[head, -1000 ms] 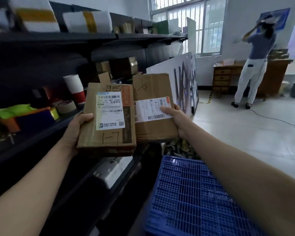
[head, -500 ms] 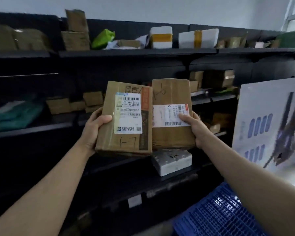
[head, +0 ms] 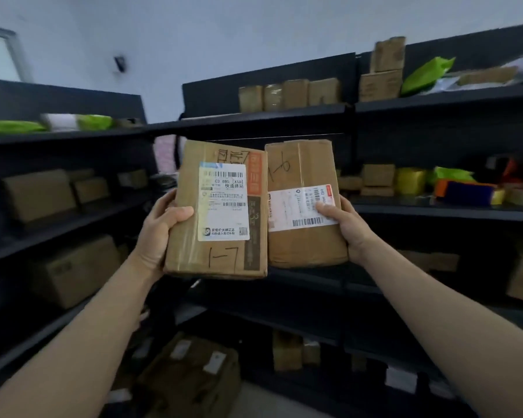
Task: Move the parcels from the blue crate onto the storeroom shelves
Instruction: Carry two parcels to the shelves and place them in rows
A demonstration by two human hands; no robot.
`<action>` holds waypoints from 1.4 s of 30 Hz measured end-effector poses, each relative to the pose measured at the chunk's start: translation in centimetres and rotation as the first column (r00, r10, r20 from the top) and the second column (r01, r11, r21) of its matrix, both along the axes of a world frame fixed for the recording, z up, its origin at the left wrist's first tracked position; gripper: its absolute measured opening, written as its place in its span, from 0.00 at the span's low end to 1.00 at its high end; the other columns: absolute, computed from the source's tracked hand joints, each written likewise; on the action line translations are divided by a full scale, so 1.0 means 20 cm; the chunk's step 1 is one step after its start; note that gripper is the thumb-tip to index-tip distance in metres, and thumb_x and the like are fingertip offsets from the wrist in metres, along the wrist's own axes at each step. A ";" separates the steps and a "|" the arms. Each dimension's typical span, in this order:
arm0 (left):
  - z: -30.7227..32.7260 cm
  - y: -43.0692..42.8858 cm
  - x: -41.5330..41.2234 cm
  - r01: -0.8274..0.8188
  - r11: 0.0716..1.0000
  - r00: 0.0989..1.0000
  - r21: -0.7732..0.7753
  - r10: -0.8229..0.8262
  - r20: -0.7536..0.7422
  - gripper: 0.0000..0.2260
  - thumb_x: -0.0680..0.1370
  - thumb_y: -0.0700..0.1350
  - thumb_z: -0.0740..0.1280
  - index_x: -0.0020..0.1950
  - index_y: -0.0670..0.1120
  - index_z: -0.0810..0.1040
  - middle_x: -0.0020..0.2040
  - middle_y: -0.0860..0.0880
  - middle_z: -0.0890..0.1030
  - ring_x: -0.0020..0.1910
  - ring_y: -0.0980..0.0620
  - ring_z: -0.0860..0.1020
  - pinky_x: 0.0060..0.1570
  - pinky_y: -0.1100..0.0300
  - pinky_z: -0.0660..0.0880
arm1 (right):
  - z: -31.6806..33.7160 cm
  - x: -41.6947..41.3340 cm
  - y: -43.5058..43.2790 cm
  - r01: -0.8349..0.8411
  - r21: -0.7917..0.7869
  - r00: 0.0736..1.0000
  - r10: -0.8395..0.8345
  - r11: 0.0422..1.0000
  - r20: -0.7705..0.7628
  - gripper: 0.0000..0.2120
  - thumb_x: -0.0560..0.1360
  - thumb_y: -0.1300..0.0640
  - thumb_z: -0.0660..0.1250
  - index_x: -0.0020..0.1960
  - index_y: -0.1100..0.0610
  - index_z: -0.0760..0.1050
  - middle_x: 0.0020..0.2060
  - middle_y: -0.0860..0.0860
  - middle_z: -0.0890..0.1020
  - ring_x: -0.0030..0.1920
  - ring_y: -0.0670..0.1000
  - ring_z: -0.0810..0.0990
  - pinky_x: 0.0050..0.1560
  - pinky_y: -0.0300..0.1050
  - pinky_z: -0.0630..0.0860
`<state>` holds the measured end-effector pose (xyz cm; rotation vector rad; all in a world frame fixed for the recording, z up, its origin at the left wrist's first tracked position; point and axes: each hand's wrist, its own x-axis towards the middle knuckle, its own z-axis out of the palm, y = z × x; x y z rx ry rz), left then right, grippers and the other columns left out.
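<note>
Midair in front of shelves (head: 435,208): left hand (head: 160,232) clamps larger parcel (head: 218,212) by side edge, right hand (head: 349,227) clamps smaller parcel (head: 302,176), side by side. Risk: one-handed edge grips may slip; crowded shelves may block placement.

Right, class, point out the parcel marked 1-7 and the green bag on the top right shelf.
Parcel marked 1-7 (head: 221,206): head view, on its white label.
Green bag (head: 424,76): head view, its middle.

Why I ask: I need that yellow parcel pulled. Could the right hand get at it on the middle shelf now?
Probably not as things stand: the right hand grips a brown parcel, so it is occupied. Nothing stands in front of the yellow parcel on its shelf.
</note>
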<state>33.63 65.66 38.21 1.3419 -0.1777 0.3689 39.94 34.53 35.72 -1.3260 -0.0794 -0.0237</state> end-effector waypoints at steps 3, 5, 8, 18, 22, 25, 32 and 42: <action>0.02 0.41 -0.23 -0.140 0.990 0.990 -0.006 0.140 -0.007 0.24 0.67 0.44 0.68 0.63 0.49 0.73 0.55 0.43 0.80 0.45 0.48 0.82 0.39 0.54 0.81 | 0.01 -0.01 0.46 -0.144 0.017 0.989 0.144 0.989 0.019 0.32 0.70 0.53 0.75 0.70 0.47 0.66 0.50 0.53 0.85 0.49 0.55 0.85 0.47 0.55 0.82; 0.04 0.67 -0.38 -0.225 0.974 0.974 -0.003 0.225 0.002 0.27 0.67 0.44 0.69 0.66 0.47 0.71 0.58 0.41 0.79 0.49 0.45 0.81 0.44 0.49 0.81 | 0.03 -0.04 0.76 -0.229 0.020 0.973 0.228 0.973 0.040 0.31 0.70 0.54 0.75 0.69 0.47 0.68 0.49 0.53 0.86 0.49 0.55 0.85 0.50 0.57 0.81; 0.06 0.99 -0.62 -0.343 0.939 0.939 0.004 0.343 0.023 0.28 0.68 0.44 0.69 0.68 0.47 0.69 0.62 0.39 0.77 0.56 0.42 0.79 0.54 0.43 0.77 | 0.07 -0.13 1.18 -0.351 0.019 0.934 0.349 0.936 0.075 0.31 0.70 0.54 0.75 0.70 0.48 0.68 0.50 0.53 0.86 0.48 0.55 0.85 0.46 0.55 0.82; 0.01 1.66 -1.38 -0.684 0.730 0.729 -0.011 0.684 0.026 0.28 0.67 0.45 0.69 0.67 0.50 0.70 0.61 0.42 0.79 0.58 0.40 0.79 0.53 0.41 0.77 | 0.11 -0.43 2.26 -0.676 -0.011 0.735 0.675 0.737 0.059 0.33 0.69 0.52 0.76 0.70 0.49 0.67 0.51 0.54 0.85 0.49 0.56 0.85 0.48 0.55 0.82; -0.05 1.79 -1.64 -0.782 0.623 0.623 -0.029 0.782 0.018 0.28 0.68 0.45 0.69 0.68 0.50 0.70 0.58 0.43 0.80 0.53 0.42 0.81 0.43 0.49 0.80 | 0.06 -0.56 2.61 -0.794 -0.013 0.608 0.794 0.608 -0.001 0.32 0.69 0.53 0.76 0.69 0.48 0.67 0.48 0.55 0.86 0.47 0.56 0.86 0.43 0.54 0.82; -0.09 1.87 -1.83 -0.837 0.547 0.547 -0.023 0.837 -0.001 0.29 0.69 0.46 0.70 0.69 0.49 0.68 0.60 0.42 0.79 0.55 0.40 0.80 0.46 0.46 0.80 | 0.03 -0.66 2.84 -0.868 0.012 0.496 0.868 0.496 -0.030 0.32 0.70 0.54 0.76 0.70 0.48 0.66 0.49 0.56 0.85 0.49 0.57 0.85 0.48 0.59 0.82; -0.08 1.99 -2.05 -0.942 0.335 0.335 -0.020 0.942 -0.031 0.32 0.68 0.47 0.70 0.71 0.50 0.66 0.62 0.42 0.78 0.56 0.41 0.80 0.46 0.47 0.79 | 0.02 -0.79 3.22 -0.951 0.013 0.309 0.951 0.309 -0.014 0.29 0.71 0.55 0.75 0.68 0.48 0.68 0.49 0.55 0.86 0.50 0.57 0.85 0.51 0.59 0.81; -0.18 2.09 -1.94 -0.978 0.208 0.208 -0.016 0.976 -0.067 0.32 0.66 0.46 0.70 0.70 0.49 0.69 0.62 0.40 0.76 0.51 0.45 0.80 0.39 0.54 0.79 | -0.03 -0.65 3.49 -0.972 -0.007 0.236 0.971 0.236 -0.029 0.30 0.71 0.57 0.74 0.70 0.48 0.67 0.50 0.55 0.85 0.49 0.56 0.85 0.45 0.56 0.82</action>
